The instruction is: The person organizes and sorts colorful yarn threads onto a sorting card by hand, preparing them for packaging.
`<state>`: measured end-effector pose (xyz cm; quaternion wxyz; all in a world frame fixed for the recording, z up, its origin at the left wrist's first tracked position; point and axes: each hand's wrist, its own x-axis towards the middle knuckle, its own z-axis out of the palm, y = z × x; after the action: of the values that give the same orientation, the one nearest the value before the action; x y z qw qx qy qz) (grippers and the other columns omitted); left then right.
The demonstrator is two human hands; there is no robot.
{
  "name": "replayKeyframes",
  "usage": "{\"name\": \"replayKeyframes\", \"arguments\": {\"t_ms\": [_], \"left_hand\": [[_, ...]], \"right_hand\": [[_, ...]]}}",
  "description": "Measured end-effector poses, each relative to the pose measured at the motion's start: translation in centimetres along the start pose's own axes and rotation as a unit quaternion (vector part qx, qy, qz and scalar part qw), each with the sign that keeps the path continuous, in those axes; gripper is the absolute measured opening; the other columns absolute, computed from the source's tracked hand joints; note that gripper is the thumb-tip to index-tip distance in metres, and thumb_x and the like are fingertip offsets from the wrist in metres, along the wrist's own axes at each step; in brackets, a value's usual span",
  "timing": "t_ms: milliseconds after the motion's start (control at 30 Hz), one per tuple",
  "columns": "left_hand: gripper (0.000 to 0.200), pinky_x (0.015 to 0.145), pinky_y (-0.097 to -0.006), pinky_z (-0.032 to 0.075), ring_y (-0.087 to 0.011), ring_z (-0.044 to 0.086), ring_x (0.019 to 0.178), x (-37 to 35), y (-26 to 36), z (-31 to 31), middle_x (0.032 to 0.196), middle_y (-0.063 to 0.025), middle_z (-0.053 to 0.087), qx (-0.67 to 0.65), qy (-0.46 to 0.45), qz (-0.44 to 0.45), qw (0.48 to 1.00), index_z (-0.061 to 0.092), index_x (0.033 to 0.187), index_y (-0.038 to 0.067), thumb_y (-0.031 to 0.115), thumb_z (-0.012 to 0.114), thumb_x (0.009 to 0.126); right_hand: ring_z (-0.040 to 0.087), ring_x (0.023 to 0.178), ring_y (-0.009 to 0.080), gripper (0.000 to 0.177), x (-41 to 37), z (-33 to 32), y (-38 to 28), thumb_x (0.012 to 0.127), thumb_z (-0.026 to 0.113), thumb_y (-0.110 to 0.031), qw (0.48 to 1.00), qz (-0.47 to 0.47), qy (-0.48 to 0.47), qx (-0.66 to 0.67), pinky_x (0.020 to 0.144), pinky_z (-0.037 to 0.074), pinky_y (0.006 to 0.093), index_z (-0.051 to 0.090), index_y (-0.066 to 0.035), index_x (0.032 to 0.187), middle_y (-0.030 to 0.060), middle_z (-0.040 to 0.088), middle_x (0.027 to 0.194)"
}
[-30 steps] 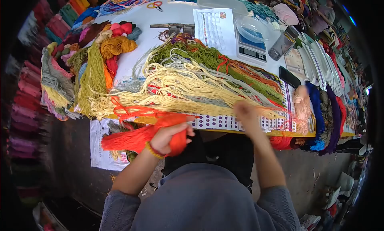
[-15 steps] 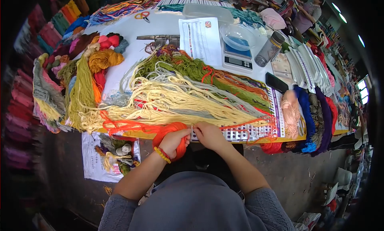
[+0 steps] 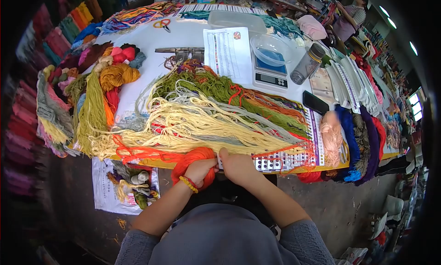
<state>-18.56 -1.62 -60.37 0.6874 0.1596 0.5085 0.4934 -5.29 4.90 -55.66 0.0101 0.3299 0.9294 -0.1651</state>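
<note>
My left hand is closed, with a bright orange-red skein of thread looped around it and hanging below. Right beside it, my right hand is closed, thumb pressed on the fingers; a small pale edge shows between the hands, too hidden to name. Punched white cards lie along the table's front edge to the right, with orange-red strands running over them. Just beyond the hands spread long cream threads, with green threads behind.
Farther back are a printed sheet, a digital scale bearing a clear bowl, a dark bottle and a phone. Scissors lie at the back left. Coloured skeins crowd the left, others the right. Another person stands far right.
Both hands and the skein have come slightly down towards me. My right hand has turned so its back shows more, and the two hands still meet. The view has tilted a little.
</note>
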Motion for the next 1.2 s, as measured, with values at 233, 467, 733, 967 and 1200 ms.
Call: {"name": "replayKeyframes", "arguments": {"t_ms": [233,467,733,967,1200], "left_hand": [[0.013,0.065,-0.0216,0.04,-0.0108,0.052,0.069,-0.4,0.7,0.4,0.076,-0.0019,0.058,0.017,-0.005,-0.038,0.999,0.059,0.083,0.003,0.014,0.054,0.081],[0.015,0.065,-0.022,0.04,-0.0095,0.052,0.07,1.2,-1.2,0.0,0.076,-0.0004,0.058,0.071,0.021,-0.036,0.997,0.06,0.084,0.005,0.016,0.05,0.084],[0.029,0.05,-0.0275,0.042,-0.0135,0.052,0.05,0.4,-1.3,-2.5,0.058,-0.0055,0.055,0.398,0.099,0.176,0.895,0.056,0.076,0.003,0.026,0.042,0.088],[0.019,0.055,-0.0218,0.042,-0.0082,0.05,0.059,-0.3,0.2,-4.0,0.07,-0.0007,0.056,0.244,0.023,0.062,0.968,0.059,0.084,0.004,0.02,0.051,0.086],[0.015,0.055,-0.021,0.041,-0.0071,0.049,0.06,-0.4,0.2,-3.3,0.069,0.0,0.055,0.187,0.032,0.03,0.981,0.059,0.083,0.004,0.019,0.055,0.084]], "right_hand": [[0.061,0.06,0.0314,0.018,-0.3,0.7,-0.2,0.077,0.049,-0.016,0.999,-0.009,0.034,-0.033,0.049,0.047,0.0398,0.042,-0.003,0.086,0.0162,0.059,0.063],[0.058,0.061,0.0372,0.019,0.4,1.7,0.9,0.083,0.045,-0.02,0.985,0.066,0.051,0.148,0.055,0.046,0.045,0.045,-0.001,0.086,0.0196,0.058,0.066],[0.058,0.073,0.0342,0.023,-0.3,1.4,1.1,0.08,0.055,-0.024,0.977,0.103,0.0,0.188,0.064,0.045,0.0431,0.047,-0.007,0.094,0.0163,0.06,0.076],[0.059,0.073,0.0323,0.024,-0.2,1.6,0.6,0.078,0.057,-0.024,0.982,0.121,0.004,0.145,0.062,0.045,0.0423,0.047,-0.009,0.094,0.014,0.06,0.074],[0.059,0.074,0.0313,0.022,-0.7,2.0,0.8,0.079,0.056,-0.023,0.979,0.105,0.035,0.17,0.063,0.045,0.0413,0.048,-0.009,0.094,0.0133,0.06,0.078]]}}
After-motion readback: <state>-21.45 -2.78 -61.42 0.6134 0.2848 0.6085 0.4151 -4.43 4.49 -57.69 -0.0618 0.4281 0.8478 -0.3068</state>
